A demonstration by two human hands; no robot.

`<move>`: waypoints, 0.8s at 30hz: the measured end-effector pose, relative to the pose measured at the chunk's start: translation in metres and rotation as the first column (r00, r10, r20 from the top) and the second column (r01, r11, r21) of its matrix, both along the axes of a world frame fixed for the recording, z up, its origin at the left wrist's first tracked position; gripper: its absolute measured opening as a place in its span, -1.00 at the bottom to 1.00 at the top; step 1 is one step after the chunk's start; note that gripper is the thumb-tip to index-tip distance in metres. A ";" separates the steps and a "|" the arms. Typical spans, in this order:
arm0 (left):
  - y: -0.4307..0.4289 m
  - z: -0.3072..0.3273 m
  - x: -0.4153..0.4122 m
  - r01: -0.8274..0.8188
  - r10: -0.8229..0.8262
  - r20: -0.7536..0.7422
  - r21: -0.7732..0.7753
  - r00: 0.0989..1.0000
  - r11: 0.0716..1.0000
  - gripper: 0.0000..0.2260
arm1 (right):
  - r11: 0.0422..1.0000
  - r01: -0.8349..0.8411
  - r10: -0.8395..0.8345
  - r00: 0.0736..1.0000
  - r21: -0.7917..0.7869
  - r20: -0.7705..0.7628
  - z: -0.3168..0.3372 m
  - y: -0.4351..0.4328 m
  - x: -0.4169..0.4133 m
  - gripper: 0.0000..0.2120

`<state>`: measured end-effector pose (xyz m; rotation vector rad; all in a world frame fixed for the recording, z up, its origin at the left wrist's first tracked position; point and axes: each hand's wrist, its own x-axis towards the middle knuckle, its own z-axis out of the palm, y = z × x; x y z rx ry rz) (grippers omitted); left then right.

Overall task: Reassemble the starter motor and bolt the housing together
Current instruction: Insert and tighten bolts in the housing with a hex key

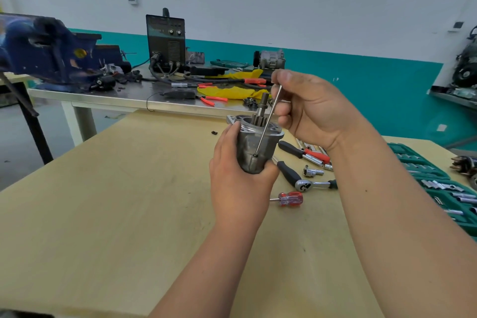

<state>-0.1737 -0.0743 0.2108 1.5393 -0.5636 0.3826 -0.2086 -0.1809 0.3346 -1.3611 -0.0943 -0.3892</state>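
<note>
The grey starter motor housing (pixel 254 148) is held upright above the wooden table, its toothed pinion shaft (pixel 261 108) sticking out of the top. My left hand (pixel 236 175) grips the housing from the left and below. My right hand (pixel 307 108) pinches the upper end of a long thin bolt (pixel 268 121). The bolt slants down and to the left, and its lower tip sits in a hole on the side of the housing.
On the wooden table (pixel 103 214) right of the motor lie a ratchet (pixel 313 184), a red-handled screwdriver (pixel 290 199), black-handled tools (pixel 290 148) and a loose socket (pixel 311 171). A green socket tray (pixel 438 186) lies at the right edge. Behind, a metal bench carries a blue vise (pixel 49 51) and a welder (pixel 166 40).
</note>
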 end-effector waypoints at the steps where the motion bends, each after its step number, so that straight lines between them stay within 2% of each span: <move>1: 0.000 0.000 0.000 0.001 -0.001 0.000 0.000 1.000 1.000 -0.29 | 1.000 0.015 -0.015 1.000 0.013 0.000 0.000 0.002 0.002 -0.87; 4: 0.002 -0.001 -0.001 0.001 -0.002 -0.007 -0.008 1.000 1.000 -0.29 | 0.994 0.110 -0.110 0.993 0.018 0.032 -0.001 0.012 0.004 -0.87; 5: 0.001 -0.001 -0.002 0.001 -0.001 -0.011 -0.015 1.000 1.000 -0.29 | 0.976 0.216 -0.214 0.975 -0.039 0.062 -0.003 0.017 0.004 -0.84; 6: 0.001 -0.001 -0.002 -0.003 0.002 -0.014 -0.019 1.000 1.000 -0.29 | 0.907 0.393 -0.378 0.918 -0.149 0.118 -0.005 0.022 0.004 -0.82; 7: 0.000 0.000 -0.002 -0.008 0.008 -0.014 -0.018 1.000 1.000 -0.29 | 0.748 0.603 -0.563 0.798 -0.277 0.217 -0.009 0.027 0.006 -0.82; 8: -0.002 0.000 -0.002 -0.013 0.012 -0.013 -0.016 1.000 1.000 -0.29 | 0.519 0.778 -0.693 0.625 -0.353 0.359 -0.013 0.033 0.008 -0.81; 9: -0.003 0.001 -0.003 -0.013 0.012 -0.013 -0.015 1.000 1.000 -0.29 | 0.331 0.876 -0.734 0.472 -0.351 0.489 -0.016 0.039 0.011 -0.79; 10: -0.004 0.001 -0.004 -0.008 0.008 -0.014 -0.012 1.000 1.000 -0.29 | 0.243 0.918 -0.723 0.387 -0.314 0.572 -0.018 0.044 0.013 -0.77; 11: -0.004 0.001 -0.004 0.000 0.000 -0.015 -0.011 1.000 1.000 -0.28 | 0.247 0.925 -0.698 0.376 -0.288 0.609 -0.019 0.047 0.015 -0.77; 12: -0.004 0.001 -0.005 0.005 -0.006 -0.013 -0.011 1.000 1.000 -0.28 | 0.326 0.902 -0.667 0.432 -0.284 0.607 -0.021 0.047 0.017 -0.79; 15: -0.003 0.001 -0.005 -0.001 0.001 -0.002 -0.016 1.000 1.000 -0.30 | 0.682 0.671 -0.515 0.723 -0.291 0.460 -0.023 0.038 0.017 -0.87; 18: -0.001 0.003 -0.003 -0.011 0.011 -0.014 -0.031 1.000 0.999 -0.30 | 0.949 0.291 -0.238 0.911 -0.118 0.338 -0.026 0.024 0.017 -0.81; 19: -0.001 0.003 -0.001 -0.013 0.012 -0.024 -0.038 1.000 0.999 -0.30 | 0.990 0.132 -0.111 0.942 -0.044 0.317 -0.027 0.020 0.017 -0.78; 21: 0.001 0.004 0.002 -0.016 0.014 -0.046 -0.052 0.999 0.999 -0.30 | 0.988 -0.142 0.117 0.948 0.065 0.295 -0.029 0.016 0.019 -0.71; 24: 0.003 0.004 0.005 -0.032 0.029 -0.057 -0.069 0.998 0.997 -0.32 | 0.940 -0.313 0.269 0.924 0.134 0.273 -0.033 0.010 0.020 -0.69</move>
